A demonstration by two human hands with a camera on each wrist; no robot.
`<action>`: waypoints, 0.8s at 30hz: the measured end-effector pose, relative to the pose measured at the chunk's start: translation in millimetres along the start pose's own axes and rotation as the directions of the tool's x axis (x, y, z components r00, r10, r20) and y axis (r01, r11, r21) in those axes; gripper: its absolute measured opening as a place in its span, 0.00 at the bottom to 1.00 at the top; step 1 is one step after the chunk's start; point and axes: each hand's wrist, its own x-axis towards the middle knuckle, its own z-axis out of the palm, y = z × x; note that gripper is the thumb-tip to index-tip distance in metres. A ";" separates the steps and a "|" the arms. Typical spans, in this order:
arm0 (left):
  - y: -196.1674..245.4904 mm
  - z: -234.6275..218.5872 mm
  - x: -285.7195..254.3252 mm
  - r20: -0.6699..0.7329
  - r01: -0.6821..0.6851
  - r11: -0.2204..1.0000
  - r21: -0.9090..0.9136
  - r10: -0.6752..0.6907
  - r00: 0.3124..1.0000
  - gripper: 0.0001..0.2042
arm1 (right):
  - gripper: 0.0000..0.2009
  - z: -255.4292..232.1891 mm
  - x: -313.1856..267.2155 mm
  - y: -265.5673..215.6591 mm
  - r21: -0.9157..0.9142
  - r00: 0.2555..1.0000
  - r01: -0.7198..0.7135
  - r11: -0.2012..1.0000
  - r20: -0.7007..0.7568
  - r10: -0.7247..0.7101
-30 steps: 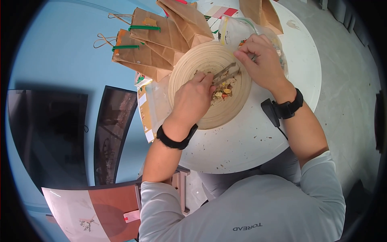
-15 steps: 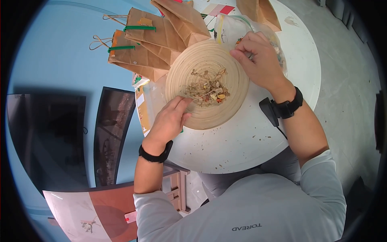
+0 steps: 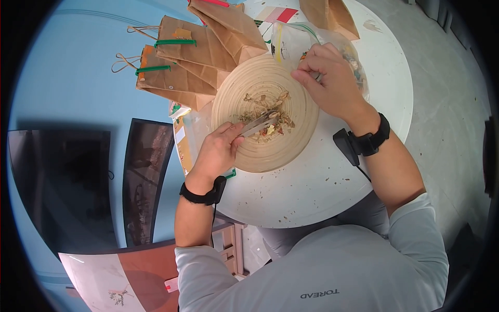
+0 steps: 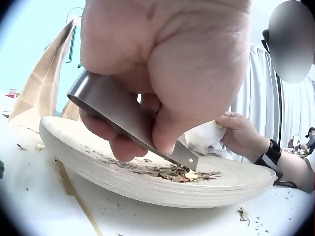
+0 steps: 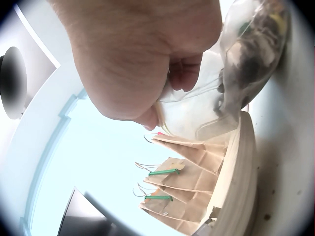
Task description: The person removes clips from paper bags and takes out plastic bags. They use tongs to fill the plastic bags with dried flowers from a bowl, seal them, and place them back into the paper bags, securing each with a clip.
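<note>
My left hand [image 3: 214, 153] is at the near-left rim of a round wooden plate [image 3: 275, 159], gripping metal tongs [image 4: 115, 110] between thumb and fingers. The tong tips reach down into a pile of dried plant bits [image 4: 172, 173] in the plate's middle; brown, yellow and reddish pieces show there. Past the plate's right side, my right hand [image 3: 335, 86] pinches the mouth edge of a clear zip bag [image 5: 197, 115]. Darker dried pieces fill the far part of that bag, and the hand covers some of it in the head view.
Several brown paper bags [image 3: 195, 60] with green clips stand at the plate's far left. Another paper bag [image 3: 332, 18] is at the far edge. Small crumbs are scattered on the white round table [image 3: 306, 200]. Dark screens [image 3: 62, 187] stand on the left.
My left hand has drawn back from above the plate to its near-left rim, and the tongs now point into the pile. The right hand keeps its hold on the bag.
</note>
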 end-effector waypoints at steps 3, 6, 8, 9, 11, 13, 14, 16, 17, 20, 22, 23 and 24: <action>-3.0 -5.1 0.4 -0.017 0.018 0.995 -0.101 -0.019 1.000 0.14 | 0.07 0.1 0.4 -1.1 0.003 1.000 -0.015 1.000 0.008 0.015; 5.0 -20.7 11.4 -0.010 0.087 0.980 -0.180 -0.090 0.996 0.15 | 0.06 -0.7 -0.2 -0.4 0.010 0.999 -0.002 1.000 0.034 0.001; 6.9 -24.6 26.0 -0.072 0.062 0.964 -0.259 -0.084 0.994 0.16 | 0.06 -1.4 -0.5 -1.3 0.016 0.998 0.015 1.000 0.057 -0.016; 8.8 -27.0 35.3 -0.104 0.048 0.954 -0.297 -0.083 0.991 0.16 | 0.06 -1.7 -0.6 -2.1 0.019 0.997 0.024 1.000 0.069 -0.026; 25.4 -31.0 61.1 -0.184 -0.055 0.988 -0.144 0.028 0.982 0.16 | 0.06 -1.7 -1.1 -3.8 0.021 0.995 0.041 0.999 0.089 -0.042; 35.9 -26.8 81.4 -0.268 -0.185 0.983 -0.008 0.176 0.947 0.16 | 0.06 -0.8 -1.5 -3.4 0.021 0.994 0.053 0.998 0.094 -0.054; 39.7 -29.2 82.9 -0.254 -0.156 0.988 0.000 0.151 0.955 0.17 | 0.06 -0.1 -1.6 -2.0 0.021 0.994 0.058 0.998 0.089 -0.059; 45.3 -31.3 83.8 -0.216 -0.096 0.995 0.014 0.097 0.972 0.18 | 0.06 -0.3 -0.7 -0.1 0.012 0.995 0.063 0.998 0.081 -0.064; 44.0 -33.5 77.1 -0.205 -0.090 0.995 0.030 0.095 0.974 0.19 | 0.06 -1.3 0.7 -0.2 0.007 0.995 0.062 0.998 0.079 -0.062; 32.8 -47.8 32.3 -0.121 -0.054 0.995 0.080 0.064 0.991 0.20 | 0.06 -0.3 -0.1 0.3 0.014 0.998 0.038 0.999 0.054 -0.039; 24.7 -40.3 -2.3 -0.018 -0.032 0.998 0.054 0.033 0.999 0.19 | 0.06 0.5 0.3 0.7 0.017 0.998 0.040 0.999 0.039 -0.041; 21.0 -35.1 -15.6 0.033 -0.021 0.999 0.042 0.019 0.999 0.19 | 0.06 0.9 0.3 0.2 0.016 0.998 0.048 0.999 0.036 -0.048; 19.9 -28.0 -24.4 0.042 0.018 0.998 0.068 -0.021 0.999 0.19 | 0.06 1.1 0.0 -0.1 0.013 0.998 0.056 0.998 0.034 -0.057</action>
